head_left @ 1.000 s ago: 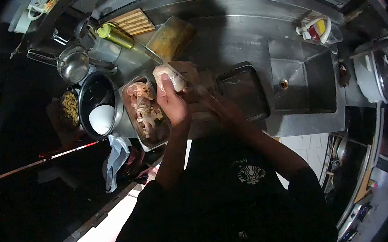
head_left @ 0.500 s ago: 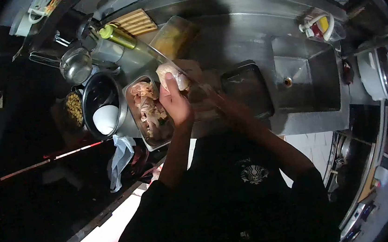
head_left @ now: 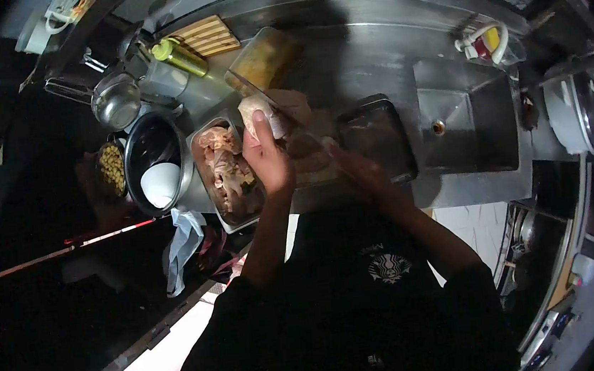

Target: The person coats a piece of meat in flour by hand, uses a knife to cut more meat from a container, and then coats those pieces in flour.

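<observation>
My left hand (head_left: 267,156) is wrapped round a pale piece of raw meat (head_left: 255,108), held over a cutting board (head_left: 319,175). In my right hand (head_left: 360,169) is a knife (head_left: 271,101), its long blade slanting up and left, close against the meat. Left of my left hand stands a metal tray (head_left: 231,217) with raw meat pieces (head_left: 225,165). A dark rectangular tray (head_left: 400,129) lies right of the board, partly behind my right hand.
A dark bowl (head_left: 137,140) with a white rounded object (head_left: 162,183) stands left. Behind are a green-capped bottle (head_left: 179,56), a striped board (head_left: 208,35) and a container with yellow contents (head_left: 272,58). The sink (head_left: 467,108) is at right.
The knife blade has shifted slightly down and left, and my right hand has moved a little with it. My left hand still grips the meat in nearly the same place.
</observation>
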`<state>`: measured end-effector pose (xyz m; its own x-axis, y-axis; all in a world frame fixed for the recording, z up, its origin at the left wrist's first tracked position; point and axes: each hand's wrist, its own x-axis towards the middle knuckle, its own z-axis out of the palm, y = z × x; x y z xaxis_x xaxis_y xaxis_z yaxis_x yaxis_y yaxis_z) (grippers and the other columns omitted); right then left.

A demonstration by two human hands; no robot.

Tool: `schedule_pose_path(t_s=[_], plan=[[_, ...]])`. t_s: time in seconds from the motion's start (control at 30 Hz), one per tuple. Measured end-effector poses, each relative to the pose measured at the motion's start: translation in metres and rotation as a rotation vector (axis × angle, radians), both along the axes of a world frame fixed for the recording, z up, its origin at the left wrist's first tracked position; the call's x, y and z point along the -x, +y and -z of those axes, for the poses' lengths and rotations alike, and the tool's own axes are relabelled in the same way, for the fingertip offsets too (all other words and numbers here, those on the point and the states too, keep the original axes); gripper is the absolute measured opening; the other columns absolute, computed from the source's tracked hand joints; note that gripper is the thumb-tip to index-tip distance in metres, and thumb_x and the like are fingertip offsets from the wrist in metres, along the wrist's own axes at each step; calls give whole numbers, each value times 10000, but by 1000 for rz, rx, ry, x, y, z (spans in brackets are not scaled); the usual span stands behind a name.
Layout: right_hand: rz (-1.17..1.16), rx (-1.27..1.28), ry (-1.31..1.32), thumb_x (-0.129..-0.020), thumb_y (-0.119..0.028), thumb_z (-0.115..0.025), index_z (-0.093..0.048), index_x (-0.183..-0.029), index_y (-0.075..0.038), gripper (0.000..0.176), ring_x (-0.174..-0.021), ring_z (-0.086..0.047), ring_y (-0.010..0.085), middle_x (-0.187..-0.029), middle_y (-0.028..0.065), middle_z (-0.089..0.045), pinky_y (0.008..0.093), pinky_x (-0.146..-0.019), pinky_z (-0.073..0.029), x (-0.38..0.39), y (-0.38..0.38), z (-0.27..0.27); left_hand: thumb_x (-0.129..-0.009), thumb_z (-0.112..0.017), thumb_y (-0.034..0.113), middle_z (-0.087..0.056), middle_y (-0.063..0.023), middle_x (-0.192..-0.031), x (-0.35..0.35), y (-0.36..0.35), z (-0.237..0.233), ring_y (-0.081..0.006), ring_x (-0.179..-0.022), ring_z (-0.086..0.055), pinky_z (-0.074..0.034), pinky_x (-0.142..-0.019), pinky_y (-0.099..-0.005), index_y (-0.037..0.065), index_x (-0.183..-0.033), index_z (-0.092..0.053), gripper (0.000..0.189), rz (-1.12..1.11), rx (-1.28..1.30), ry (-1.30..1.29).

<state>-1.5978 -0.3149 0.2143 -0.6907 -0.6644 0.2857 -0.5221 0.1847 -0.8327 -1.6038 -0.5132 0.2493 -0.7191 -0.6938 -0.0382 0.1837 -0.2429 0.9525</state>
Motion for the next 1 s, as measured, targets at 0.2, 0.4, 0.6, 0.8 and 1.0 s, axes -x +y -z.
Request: schedule_pose_path(t_s=[0.2, 0.4, 0.6, 0.8, 1.0], plan=[[74, 119, 168, -903, -46, -654, -280, -1570, -171, 775, -1076, -666, 347, -1315, 185, -602, 420, -769, -591, 12, -27, -20, -1061, -512, 337, -650, 0, -928, -5, -4, -3, -63, -805, -575, -465, -702, -249, 6, -1135, -636, 361, 53, 109, -69], [166, 92, 207, -891, -44, -674, -398, -1527, -179, 706, -1048, -677, 307, -1198, 187, -658, 397, -795, -571, 8, -14, -12, -1050, -508, 398, -658, -29, -901, -2, -20, -11, -112, -780, -625, -478, -625, -238, 41, -1055, -632, 378, 181, -202, -64], [189, -95, -310, -1016, -292, -536, -489, -1467, -171, 469, -858, -585, 203, -1002, 104, -616, 328, -789, -490, 4, 24, -69, -1040, -510, 431, -666, -59, -950, 2, -44, -14, -120, -791, -654, -526, -574, -251, 27, -1100, -612, 421, 299, -350, -206], [115, -266, -487, -941, -52, -546, -470, -1463, -109, 531, -1276, -558, 375, -1409, 198, -553, 407, -1055, -456, 13, 31, -44, -1008, -583, 305, -690, -79, -1042, -4, -61, -17, -156, -915, -688, -590, -762, -313, -5, -1206, -608, 369, 587, -339, -246], [93, -65, -432, -927, -36, -584, -508, -1433, -98, 516, -1282, -549, 389, -1366, 222, -577, 406, -1059, -454, 8, 17, -83, -821, -712, -55, -681, -33, -1026, -8, -67, -3, -136, -939, -675, -569, -852, -309, 3, -1154, -637, 347, 791, -106, -153]])
